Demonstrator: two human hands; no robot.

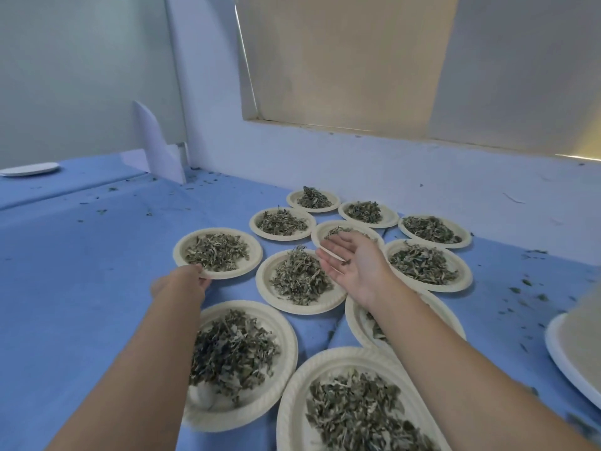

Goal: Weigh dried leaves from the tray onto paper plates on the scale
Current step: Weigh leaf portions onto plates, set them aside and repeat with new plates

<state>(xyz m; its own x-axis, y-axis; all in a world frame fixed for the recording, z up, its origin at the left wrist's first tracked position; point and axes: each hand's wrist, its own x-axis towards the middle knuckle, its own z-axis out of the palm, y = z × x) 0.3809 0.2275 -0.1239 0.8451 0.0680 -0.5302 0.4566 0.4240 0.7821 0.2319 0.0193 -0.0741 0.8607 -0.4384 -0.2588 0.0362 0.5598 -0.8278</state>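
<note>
Plates (302, 309) of leaves (297, 276) all over the blue cloth (81, 255); left hand (187, 280) grips one plate (218, 231) by the rim, right hand (354, 265) hovers palm-up, fingers relaxed.

Light is soft, even and rather dim, with a cool bluish cast over the table cover (81, 255). The covered window (341, 60) glows warm beige, with a small glare spot at its lower right corner. Faint shadows lie under each paper plate (179, 255) and the forearms (455, 379). The wide lens bends wall lines and stretches the edges; the nearest leaves (234, 349) look slightly smeared.
</note>
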